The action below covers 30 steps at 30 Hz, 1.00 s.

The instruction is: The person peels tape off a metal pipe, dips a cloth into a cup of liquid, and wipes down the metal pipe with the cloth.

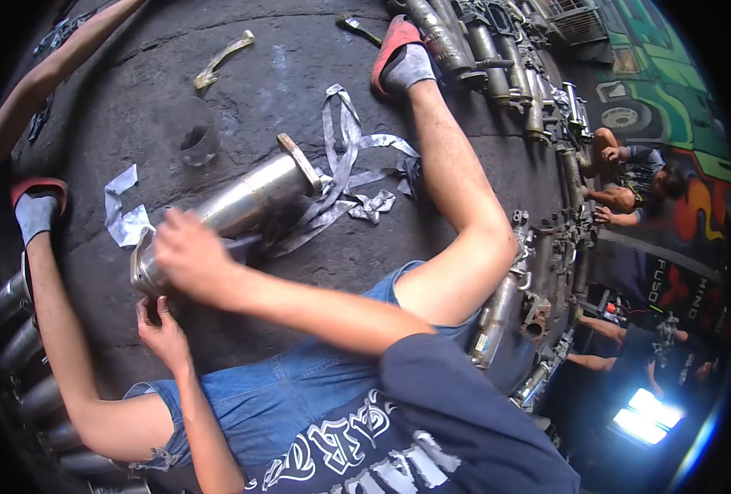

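A shiny metal cylinder [246, 193] with a flange at each end, like an engine EGR cooler, lies slantwise on the dark floor between my legs. My right hand [191, 253] is curled over its near end and blurred by movement; what its fingers hold is hidden. Beneath the near flange [143, 267], my left hand [166, 336] has thumb and fingertips against the lower edge. A long crumpled grey strip [345, 148] lies in loops beyond the cylinder. One shorter grey strip [122, 206] rests left of the near end.
A dark see-through cup [196, 140], a brush [359, 29] and a curved tan piece [224, 59] lie farther off. Metal parts [501, 66] line the right side; more cylinders [23, 346] stand left. Another person's arm [44, 82] reaches in upper left; people [637, 177] work at right.
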{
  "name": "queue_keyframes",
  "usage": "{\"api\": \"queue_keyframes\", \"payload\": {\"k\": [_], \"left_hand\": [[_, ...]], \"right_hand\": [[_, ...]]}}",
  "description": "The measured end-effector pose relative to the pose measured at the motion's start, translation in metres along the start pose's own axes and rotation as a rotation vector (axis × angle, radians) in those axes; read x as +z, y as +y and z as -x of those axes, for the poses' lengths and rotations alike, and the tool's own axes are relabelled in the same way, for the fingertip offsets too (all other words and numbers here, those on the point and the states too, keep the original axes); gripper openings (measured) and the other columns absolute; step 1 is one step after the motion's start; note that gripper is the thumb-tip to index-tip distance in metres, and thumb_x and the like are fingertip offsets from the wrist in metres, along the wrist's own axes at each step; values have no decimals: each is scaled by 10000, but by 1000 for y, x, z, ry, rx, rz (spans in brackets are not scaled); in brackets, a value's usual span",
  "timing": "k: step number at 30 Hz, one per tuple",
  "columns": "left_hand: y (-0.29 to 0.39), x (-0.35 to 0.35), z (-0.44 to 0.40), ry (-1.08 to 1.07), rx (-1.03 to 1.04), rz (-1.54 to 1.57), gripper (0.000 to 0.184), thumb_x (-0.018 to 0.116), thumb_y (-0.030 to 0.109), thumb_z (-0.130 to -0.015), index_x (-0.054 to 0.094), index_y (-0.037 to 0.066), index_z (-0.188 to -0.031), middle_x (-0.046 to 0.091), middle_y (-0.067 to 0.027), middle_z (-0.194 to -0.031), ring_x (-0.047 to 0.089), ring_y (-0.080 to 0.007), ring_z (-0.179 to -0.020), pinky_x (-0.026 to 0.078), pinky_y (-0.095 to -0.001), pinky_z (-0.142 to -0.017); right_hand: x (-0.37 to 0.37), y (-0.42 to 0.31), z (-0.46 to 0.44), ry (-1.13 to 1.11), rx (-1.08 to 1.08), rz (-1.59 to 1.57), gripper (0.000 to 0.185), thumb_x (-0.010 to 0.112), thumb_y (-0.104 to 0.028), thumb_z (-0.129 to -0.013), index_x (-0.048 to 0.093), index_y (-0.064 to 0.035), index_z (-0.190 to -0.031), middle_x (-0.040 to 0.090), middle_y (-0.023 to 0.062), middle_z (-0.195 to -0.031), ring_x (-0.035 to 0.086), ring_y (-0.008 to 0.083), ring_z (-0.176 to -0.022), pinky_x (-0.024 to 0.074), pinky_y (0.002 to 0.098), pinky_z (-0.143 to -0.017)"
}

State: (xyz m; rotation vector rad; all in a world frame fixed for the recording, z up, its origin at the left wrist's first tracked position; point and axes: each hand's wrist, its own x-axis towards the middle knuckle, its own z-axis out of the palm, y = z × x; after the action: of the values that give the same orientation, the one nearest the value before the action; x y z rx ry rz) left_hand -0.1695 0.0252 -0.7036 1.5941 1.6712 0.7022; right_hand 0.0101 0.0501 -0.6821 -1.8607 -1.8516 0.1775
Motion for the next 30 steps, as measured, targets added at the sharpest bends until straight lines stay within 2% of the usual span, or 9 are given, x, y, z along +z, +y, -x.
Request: {"api": "queue_keyframes", "payload": {"k": [6, 9, 11, 13, 17, 21, 24, 26, 30], "left_hand": [[6, 2, 4, 9, -14, 83, 158, 665, 79, -963, 618, -58, -1025, 651, -107, -922, 577, -186, -885, 464, -323, -868], [4, 4, 6, 1, -79, 109, 161, 662, 77, -968, 603, -55, -1040, 630, -83, -925, 564, -171, -886, 465, -312, -857], [3, 3, 4, -10, -57, 127, 137, 650, 67, -977, 602, -49, -1031, 624, -71, -929, 556, -161, -894, 464, -306, -861], [3, 2, 7, -29, -40, 139, 113, 639, 57, -986, 600, -42, -1023, 617, -60, -933, 549, -151, -902, 462, -300, -864], [8, -1, 4, -62, -99, 168, 115, 639, 55, -981, 602, -43, -1030, 622, -68, -952, 552, -156, -925, 455, -299, -882], [0, 1, 5, 5, -54, 89, 153, 631, 59, -973, 606, -62, -1064, 629, -110, -947, 567, -197, -904, 464, -324, -884], [-3, -6, 3, -68, -66, -37, 227, 598, 92, -1000, 638, -83, -1139, 696, -193, -1038, 634, -265, -931, 488, -381, -911], [-53, 2, -4, 14, 93, -99, 321, 638, 161, -994, 645, -99, -1182, 705, -250, -1084, 677, -336, -956, 525, -427, -911], [-82, 33, -24, -17, 241, 89, 346, 690, 215, -975, 651, -104, -1103, 693, -254, -1029, 662, -323, -924, 524, -419, -894]], "right_hand": [[-113, 133, 7, -315, 108, 385, 158, 627, -82, -797, 710, -5, -907, 680, 154, -975, 558, 348, -1127, 477, 469, -943], [-60, 101, 9, -254, 82, 462, 218, 623, -84, -798, 718, 63, -927, 692, 208, -1003, 583, 380, -1117, 473, 462, -960], [-4, 55, 8, -171, 224, 99, 284, 595, -89, -794, 693, 110, -972, 660, 250, -1040, 567, 393, -1114, 477, 459, -955], [7, 7, -1, -179, 29, -65, 336, 576, -122, -791, 677, 120, -1002, 641, 271, -1082, 549, 407, -1135, 469, 462, -969], [-22, 26, -2, -258, 5, -54, 326, 577, -176, -808, 697, 46, -1014, 661, 174, -1079, 521, 344, -1146, 421, 492, -999], [-101, 117, -16, -466, 184, 363, 152, 661, -147, -725, 736, -46, -809, 689, 154, -925, 555, 350, -1069, 422, 582, -999], [-89, 124, -4, -185, 129, 442, 125, 687, -162, -701, 758, -70, -745, 707, 163, -860, 625, 365, -1045, 462, 572, -944], [-55, 107, -19, -661, 331, 465, 197, 680, -238, -716, 778, -77, -772, 727, 214, -890, 622, 412, -1081, 447, 578, -997], [79, 31, -15, -126, 410, 221, 439, 629, -221, -764, 729, 122, -1019, 541, 450, -1279, 521, 522, -1238, 382, 527, -1139]]}}
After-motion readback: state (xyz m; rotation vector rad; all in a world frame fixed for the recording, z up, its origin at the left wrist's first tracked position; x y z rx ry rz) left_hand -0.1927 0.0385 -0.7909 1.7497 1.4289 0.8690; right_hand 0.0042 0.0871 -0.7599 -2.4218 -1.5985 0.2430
